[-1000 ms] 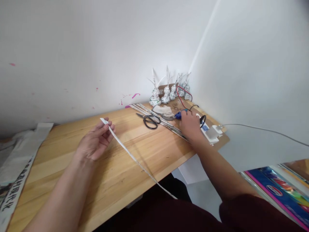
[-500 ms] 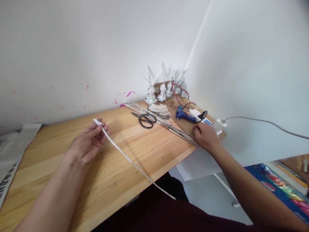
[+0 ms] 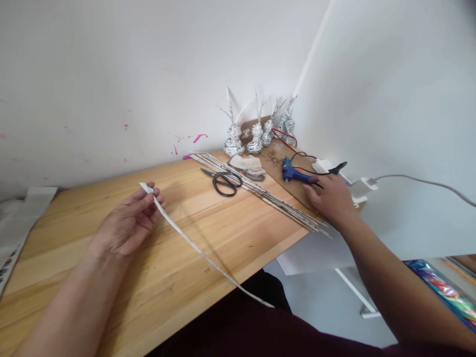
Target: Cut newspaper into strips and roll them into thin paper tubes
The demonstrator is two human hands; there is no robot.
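My left hand [image 3: 132, 218] is raised over the left part of the table, pinching a long white rolled-paper strip [image 3: 178, 229] near its flattened tip. The strip curves down to the right, past the table edge, as far as my dark clothing. At the right, my right hand [image 3: 332, 198] is at the handle end of a blue hot glue gun [image 3: 293, 172], fingers curled about it; part of the handle is hidden. Close by the right hand lies a bundle of thin paper sticks [image 3: 277, 202]. Black-handled scissors [image 3: 225, 184] lie against the bundle's left side.
Several woven paper gourd shapes [image 3: 233, 141] stand by the wall corner. A whitish cloth [image 3: 246, 166] lies before them. A brown board [image 3: 274, 161] is under the glue gun. Beyond the right hand are a white plug [image 3: 364, 187] and grey cable [image 3: 416, 178]. Newspaper [image 3: 28, 218] lies left.
My right hand has moved from the near end of the paper sticks to the glue gun's handle. My left hand still holds the strip. The view has shifted slightly.
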